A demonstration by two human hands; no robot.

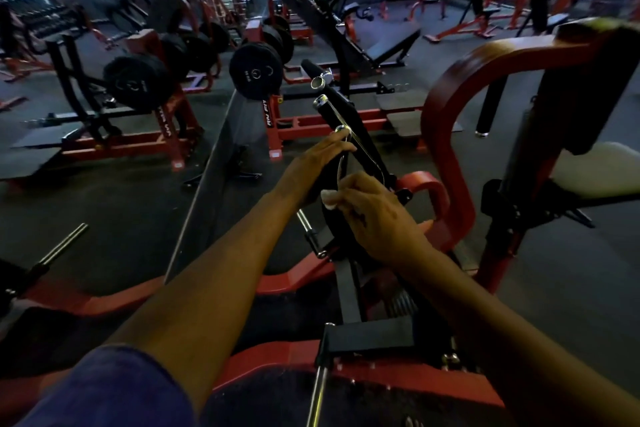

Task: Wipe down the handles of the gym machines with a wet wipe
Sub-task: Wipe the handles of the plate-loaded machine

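Both forearms reach mid-frame: my left hand (317, 163) lies straight-fingered on one handle (337, 114), my right hand (374, 208) pinches the wipe (328, 198). Most handles look unwiped.

1. We have one view only, from a head-worn wide-angle camera.
2. We look forward and down along both forearms, close to the left hand (318, 163) and right hand (374, 208).
3. Farther machines curve away toward the frame's edges.
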